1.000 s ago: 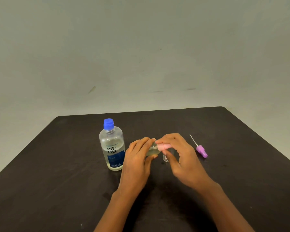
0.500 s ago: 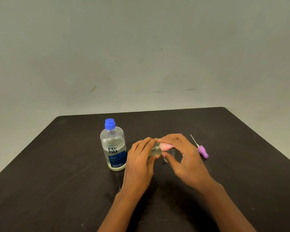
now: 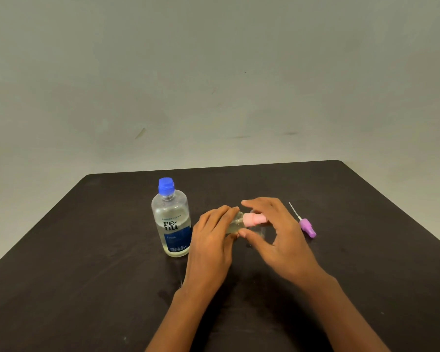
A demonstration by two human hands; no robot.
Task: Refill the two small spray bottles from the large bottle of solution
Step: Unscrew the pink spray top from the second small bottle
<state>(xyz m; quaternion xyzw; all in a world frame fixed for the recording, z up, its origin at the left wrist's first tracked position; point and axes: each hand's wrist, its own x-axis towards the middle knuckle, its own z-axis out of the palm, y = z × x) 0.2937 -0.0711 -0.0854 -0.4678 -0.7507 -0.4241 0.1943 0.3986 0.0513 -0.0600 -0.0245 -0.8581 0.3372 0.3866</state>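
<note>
The large clear solution bottle (image 3: pixel 172 219) stands upright left of centre with its blue cap on. My left hand (image 3: pixel 211 240) grips a small clear spray bottle (image 3: pixel 235 223), held sideways just above the table. Its pink spray head (image 3: pixel 254 219) points right. My right hand (image 3: pixel 277 232) curls round that head, index finger arched above it and thumb below. A second small clear bottle (image 3: pixel 261 232) shows faintly behind my right thumb, mostly hidden. Its purple spray head (image 3: pixel 307 227), with a thin dip tube, lies on the table to the right.
Everything sits on a dark table (image 3: pixel 87 275) with rounded far corners. A plain pale wall rises behind it. The purple spray head lies a short way right of my right hand.
My right hand's fingers have shifted around the pink head, so more of it shows now. My left hand keeps its grip on the small bottle. The large bottle has not moved.
</note>
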